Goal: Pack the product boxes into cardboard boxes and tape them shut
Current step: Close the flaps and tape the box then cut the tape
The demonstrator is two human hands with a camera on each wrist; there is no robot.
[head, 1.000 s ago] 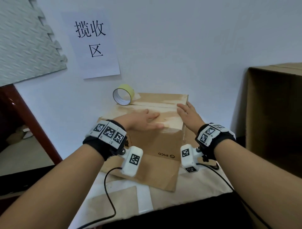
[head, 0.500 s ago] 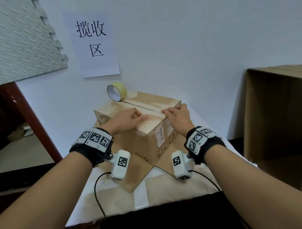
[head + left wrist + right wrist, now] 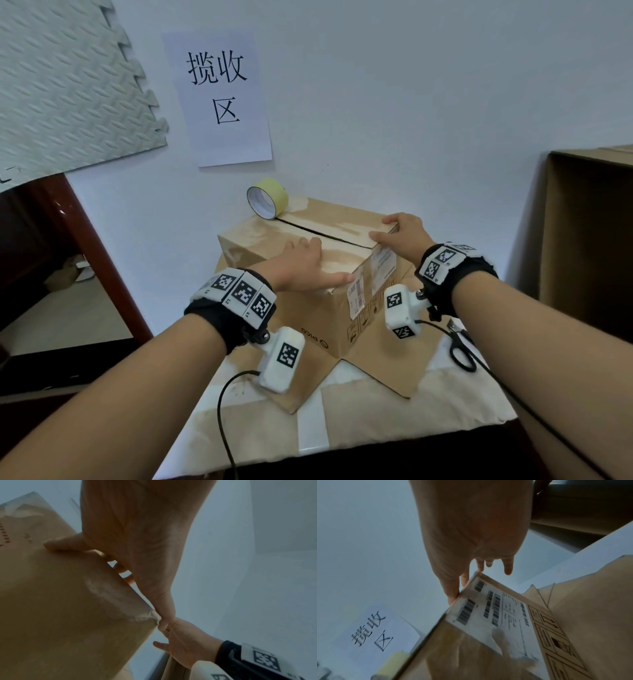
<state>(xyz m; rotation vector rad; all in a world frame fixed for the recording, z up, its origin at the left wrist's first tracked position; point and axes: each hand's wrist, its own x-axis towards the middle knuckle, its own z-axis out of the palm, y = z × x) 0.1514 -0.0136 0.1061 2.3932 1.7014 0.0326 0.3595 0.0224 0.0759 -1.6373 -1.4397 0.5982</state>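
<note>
L hand [image 3: 301, 265] flat on box [image 3: 270, 240] top; R hand [image 3: 402, 233] fingers flat on its far flap; tape [image 3: 268, 198] beyond fingertips.

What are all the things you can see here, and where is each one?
cardboard box: one, brown, middle of the table, top flaps closed with an open seam
tape roll: one, yellow, standing on the box's far corner
scissors: one pair, black, on the table right of the box
flat cardboard: brown, under the box
paper sign: one, white, on the wall
foam mat: one, grey, upper left on the wall
big carton: one, brown, far right
left hand: flat on the box top
right hand: on the box's right top edge
</note>
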